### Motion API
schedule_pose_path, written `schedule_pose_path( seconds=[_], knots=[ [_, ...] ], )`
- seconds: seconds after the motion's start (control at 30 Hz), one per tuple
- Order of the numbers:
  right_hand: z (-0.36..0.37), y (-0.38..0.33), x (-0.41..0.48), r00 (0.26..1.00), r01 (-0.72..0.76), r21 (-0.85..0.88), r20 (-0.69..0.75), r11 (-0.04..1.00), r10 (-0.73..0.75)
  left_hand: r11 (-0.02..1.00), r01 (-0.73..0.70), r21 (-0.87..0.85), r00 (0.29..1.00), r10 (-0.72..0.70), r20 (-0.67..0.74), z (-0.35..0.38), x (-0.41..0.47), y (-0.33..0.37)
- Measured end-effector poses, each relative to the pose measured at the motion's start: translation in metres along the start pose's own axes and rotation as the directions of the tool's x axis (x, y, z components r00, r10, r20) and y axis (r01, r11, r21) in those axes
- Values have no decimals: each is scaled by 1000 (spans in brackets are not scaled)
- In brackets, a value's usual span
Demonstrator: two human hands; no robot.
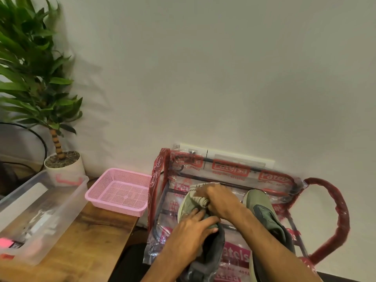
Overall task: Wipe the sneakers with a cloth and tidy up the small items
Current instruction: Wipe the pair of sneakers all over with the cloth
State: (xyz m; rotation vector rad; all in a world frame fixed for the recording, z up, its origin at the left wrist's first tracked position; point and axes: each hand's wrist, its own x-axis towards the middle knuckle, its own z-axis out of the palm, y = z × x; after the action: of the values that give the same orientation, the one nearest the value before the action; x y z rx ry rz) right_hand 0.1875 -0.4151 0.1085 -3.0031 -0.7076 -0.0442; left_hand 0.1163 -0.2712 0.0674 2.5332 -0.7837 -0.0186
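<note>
Both forearms come in from the near edge and meet over the left sneaker (186, 209). On its upper lies the left hand (191, 228), fingers close together and bent over the dark mouth of the shoe. I read this as a brace, so the shoe does not slide under the rubbing. Just beyond, the right hand (220, 200) has its fingers curled tight round a bunched cloth (198, 197), beige with dark stripes, and presses it onto the olive toe. A wad like that probably gives a firmer pad than a flat sheet. Wiping seems to be the step in hand, at the toe of this shoe.

To the right lies the right sneaker (262, 204), partly hidden by the right forearm and touched by neither hand, likely the next one to be wiped. Both shoes rest on a rack under clear plastic wrap (230, 171) with red print, and a red padded loop (341, 212) stands out at its right side.

On the left, a wooden table (95, 237) carries a clear bin (50, 204). Inside it is something red and dark, too blurred to name, perhaps the small items. Farther along, just beside the rack, sits a pink basket (120, 192), probably set within reach for the tidying. Farthest back are a potted plant (61, 159) and a wall plate (227, 157) on the pale wall
</note>
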Motion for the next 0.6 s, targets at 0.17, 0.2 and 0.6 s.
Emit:
schedule_pose_path(
  seconds=[0.17, 0.2, 0.6],
  knots=[
    [-4, 25, 0, 1000, 20, -129, 6, 991, -20, 1000, 22, 12, 1000, -22, 22, -1, 1, 2],
    [-5, 24, 2, 1000, 2, -188, -15, 982, -5, 1000, 20, 11, 1000, -21, 20, -1, 2, 3],
    [-9, 7, 9, 994, 107, -261, 30, 959, -103, 999, 20, -42, 1000, -19, 21, -3, 5, 0]
  ],
)
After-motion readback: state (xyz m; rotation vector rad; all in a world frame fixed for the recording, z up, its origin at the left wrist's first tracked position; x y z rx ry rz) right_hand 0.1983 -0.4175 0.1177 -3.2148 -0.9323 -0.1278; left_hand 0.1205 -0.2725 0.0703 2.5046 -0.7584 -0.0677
